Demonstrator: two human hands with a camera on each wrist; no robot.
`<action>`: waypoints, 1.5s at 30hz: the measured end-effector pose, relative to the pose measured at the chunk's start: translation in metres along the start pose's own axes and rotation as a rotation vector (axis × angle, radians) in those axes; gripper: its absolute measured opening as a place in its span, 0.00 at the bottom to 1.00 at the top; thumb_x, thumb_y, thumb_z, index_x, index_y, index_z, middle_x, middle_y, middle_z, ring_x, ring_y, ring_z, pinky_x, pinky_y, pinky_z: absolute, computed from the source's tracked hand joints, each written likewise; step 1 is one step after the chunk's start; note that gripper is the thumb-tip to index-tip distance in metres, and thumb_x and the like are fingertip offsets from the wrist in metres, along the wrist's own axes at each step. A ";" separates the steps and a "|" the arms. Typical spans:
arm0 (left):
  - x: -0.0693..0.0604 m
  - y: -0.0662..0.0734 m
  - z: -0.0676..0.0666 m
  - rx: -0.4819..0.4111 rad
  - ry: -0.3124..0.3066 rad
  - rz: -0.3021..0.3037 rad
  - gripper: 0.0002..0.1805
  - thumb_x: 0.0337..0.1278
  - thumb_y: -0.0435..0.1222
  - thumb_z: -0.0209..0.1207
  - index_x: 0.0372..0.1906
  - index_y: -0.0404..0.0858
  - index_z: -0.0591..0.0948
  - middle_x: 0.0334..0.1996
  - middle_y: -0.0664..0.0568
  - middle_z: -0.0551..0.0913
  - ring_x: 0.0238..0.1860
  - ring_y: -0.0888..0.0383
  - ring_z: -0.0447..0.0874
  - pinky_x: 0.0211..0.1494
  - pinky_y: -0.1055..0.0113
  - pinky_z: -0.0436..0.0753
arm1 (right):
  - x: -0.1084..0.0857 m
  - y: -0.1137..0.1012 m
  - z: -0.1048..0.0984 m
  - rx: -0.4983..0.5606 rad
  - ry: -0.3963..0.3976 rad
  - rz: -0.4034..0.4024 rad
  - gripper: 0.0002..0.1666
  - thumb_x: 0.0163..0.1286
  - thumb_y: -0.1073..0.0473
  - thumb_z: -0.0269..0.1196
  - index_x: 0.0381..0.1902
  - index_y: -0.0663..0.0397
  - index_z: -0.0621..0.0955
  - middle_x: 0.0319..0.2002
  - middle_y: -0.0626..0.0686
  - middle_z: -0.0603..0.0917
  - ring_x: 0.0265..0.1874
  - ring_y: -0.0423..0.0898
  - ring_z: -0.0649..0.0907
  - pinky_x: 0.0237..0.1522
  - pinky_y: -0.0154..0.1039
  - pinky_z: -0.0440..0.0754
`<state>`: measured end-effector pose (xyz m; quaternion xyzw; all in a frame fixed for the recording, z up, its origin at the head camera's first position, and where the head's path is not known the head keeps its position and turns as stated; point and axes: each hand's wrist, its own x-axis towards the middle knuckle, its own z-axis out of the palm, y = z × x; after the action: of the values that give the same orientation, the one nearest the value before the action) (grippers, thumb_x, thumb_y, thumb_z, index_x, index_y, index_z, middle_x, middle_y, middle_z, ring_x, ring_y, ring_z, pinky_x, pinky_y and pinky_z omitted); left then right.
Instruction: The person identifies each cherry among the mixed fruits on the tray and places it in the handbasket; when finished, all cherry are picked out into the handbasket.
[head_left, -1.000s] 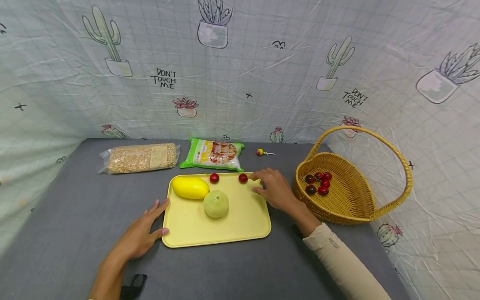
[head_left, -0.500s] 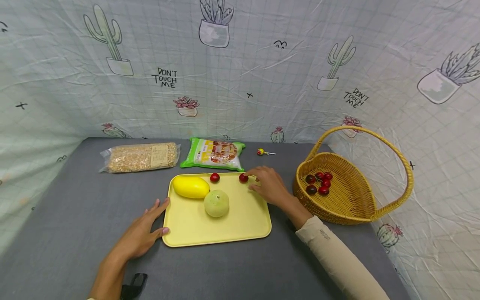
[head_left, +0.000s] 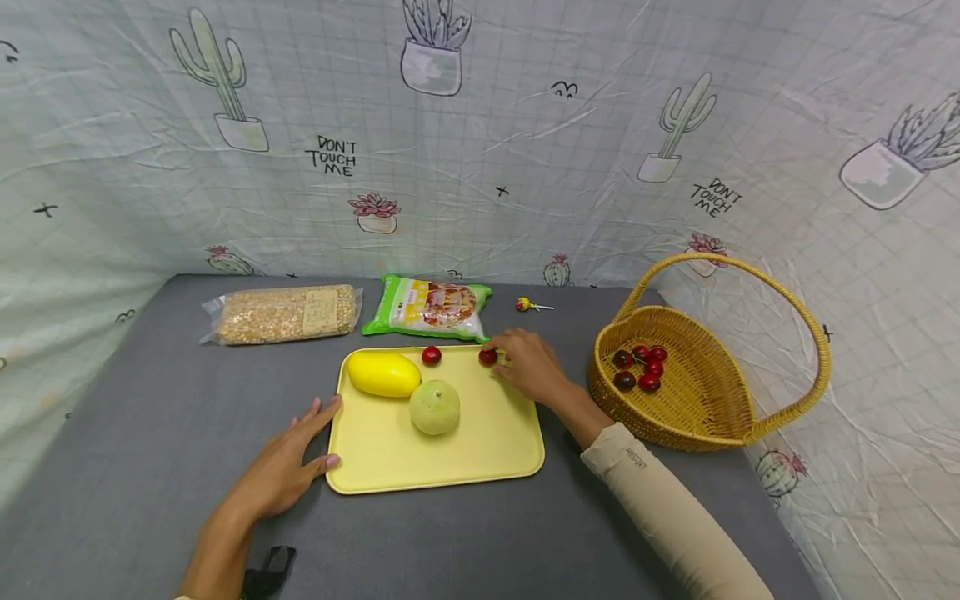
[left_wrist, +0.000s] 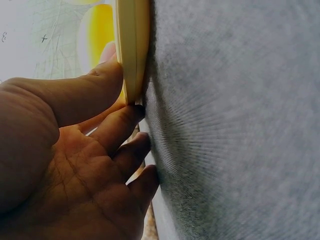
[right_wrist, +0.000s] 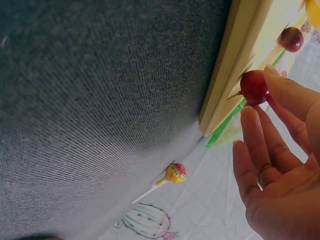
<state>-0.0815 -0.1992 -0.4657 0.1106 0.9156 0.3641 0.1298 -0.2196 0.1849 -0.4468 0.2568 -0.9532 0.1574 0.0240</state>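
A yellow tray (head_left: 487, 450) lies on the grey table. My left hand (head_left: 281, 471) touches its left edge, thumb and fingers spread and mostly straight; in the left wrist view the thumb (left_wrist: 92, 92) rests against the rim. At the tray's back right corner, my right hand (head_left: 528, 367) pinches a dark red cherry (right_wrist: 255, 87) between thumb and fingers, the cherry still at tray level. Another cherry (head_left: 431, 356) sits near the back rim. A yellow oval fruit (head_left: 383, 374) and a round pale green fruit (head_left: 435, 407) also lie on the tray.
To the right stands a wicker basket (head_left: 708, 396) with a tall handle and several cherries (head_left: 649, 382) inside. Behind the tray are a bag of grains (head_left: 285, 315), a green-and-white food packet (head_left: 431, 308) and a lollipop (head_left: 525, 304). A printed cloth (head_left: 480, 150) hangs behind the table.
My right hand has moved left to the right-hand cherry, and its fingers have closed around it. The left hand has kept its place at the tray's edge.
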 end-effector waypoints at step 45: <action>0.002 -0.002 0.002 0.005 0.001 0.008 0.49 0.65 0.36 0.70 0.86 0.38 0.57 0.84 0.27 0.52 0.83 0.26 0.49 0.81 0.24 0.50 | -0.050 -0.011 -0.030 0.071 0.123 -0.049 0.19 0.61 0.61 0.81 0.50 0.47 0.90 0.45 0.48 0.92 0.39 0.50 0.88 0.50 0.50 0.84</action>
<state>-0.0834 -0.1992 -0.4689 0.1146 0.9161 0.3624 0.1274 -0.1718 0.2096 -0.4216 0.2705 -0.9372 0.2062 0.0771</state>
